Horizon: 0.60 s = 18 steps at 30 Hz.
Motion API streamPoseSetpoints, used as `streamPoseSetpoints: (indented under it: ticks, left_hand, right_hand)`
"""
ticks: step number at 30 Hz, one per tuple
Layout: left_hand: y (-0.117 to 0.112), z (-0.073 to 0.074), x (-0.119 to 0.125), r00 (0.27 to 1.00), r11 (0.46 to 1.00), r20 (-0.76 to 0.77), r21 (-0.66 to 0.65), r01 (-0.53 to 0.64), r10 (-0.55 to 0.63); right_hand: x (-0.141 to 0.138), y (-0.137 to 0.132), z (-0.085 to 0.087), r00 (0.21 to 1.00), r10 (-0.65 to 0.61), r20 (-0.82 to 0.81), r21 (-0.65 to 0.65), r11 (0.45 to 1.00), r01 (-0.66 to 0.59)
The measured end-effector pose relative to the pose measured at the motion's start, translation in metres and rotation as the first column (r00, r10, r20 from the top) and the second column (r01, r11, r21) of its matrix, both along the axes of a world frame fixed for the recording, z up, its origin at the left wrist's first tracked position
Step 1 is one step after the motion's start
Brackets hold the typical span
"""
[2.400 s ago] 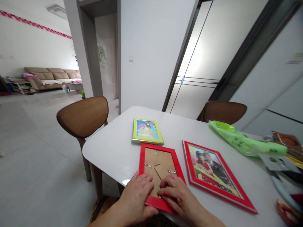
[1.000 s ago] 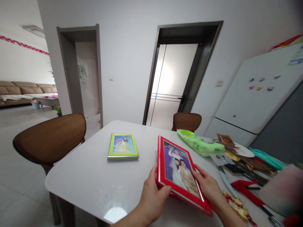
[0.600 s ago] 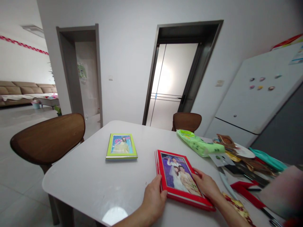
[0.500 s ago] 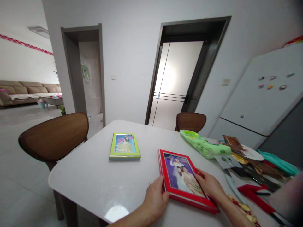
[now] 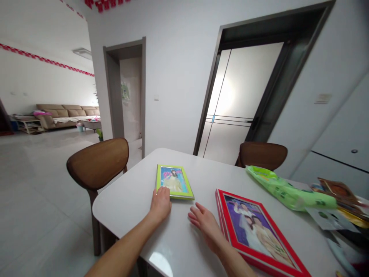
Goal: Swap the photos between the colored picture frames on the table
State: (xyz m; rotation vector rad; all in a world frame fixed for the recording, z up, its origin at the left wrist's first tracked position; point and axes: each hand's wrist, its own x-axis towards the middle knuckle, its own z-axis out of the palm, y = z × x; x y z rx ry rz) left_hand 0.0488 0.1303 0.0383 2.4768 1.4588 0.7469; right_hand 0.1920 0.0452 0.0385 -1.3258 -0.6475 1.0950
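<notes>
A yellow-green photo frame lies face up on the white table, showing a figure in a pale dress. My left hand is at its near left corner, fingers bent over the edge and covering that corner; the thumb is not clearly visible. Between that frame and the red ones, my right hand hovers with fingers apart, holding nothing. Just right of it, a red photo frame with a wedding picture rests on top of at least one more red frame.
A green soft packet lies at the right, beside a cluttered pile with a brown frame. One wooden chair stands at the table's left, another wooden chair behind it. A closed door is beyond.
Both hands have let go of the red photo frames and moved left. The left one has reached the yellow-green frame. The view has turned left.
</notes>
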Motion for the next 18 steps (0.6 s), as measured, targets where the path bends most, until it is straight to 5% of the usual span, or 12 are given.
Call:
streamPoseSetpoints:
  ticks: [4, 9, 14, 18]
  left_hand:
    - [-0.018, -0.001, -0.002, 0.998, 0.998, 0.025, -0.028, 0.051, -0.05]
    - [-0.043, 0.012, -0.007, 0.981, 0.989, 0.165, -0.095, 0.113, -0.096]
    - [-0.065, 0.033, -0.015, 0.907, 0.96, 0.393, -0.159, 0.233, -0.155]
    - [-0.077, 0.046, -0.023, 0.754, 0.908, 0.633, -0.191, 0.372, -0.175]
  right_hand:
    - [-0.02, 0.031, -0.016, 0.987, -0.061, -0.15, 0.016, 0.998, 0.064]
    - [-0.038, 0.038, -0.007, 0.962, -0.134, -0.237, 0.116, 0.98, 0.165]
    - [-0.043, 0.003, 0.023, 0.963, -0.167, -0.212, 0.255, 0.942, 0.219]
    - [-0.037, -0.041, 0.039, 0.984, -0.146, 0.099, 0.308, 0.945, 0.109]
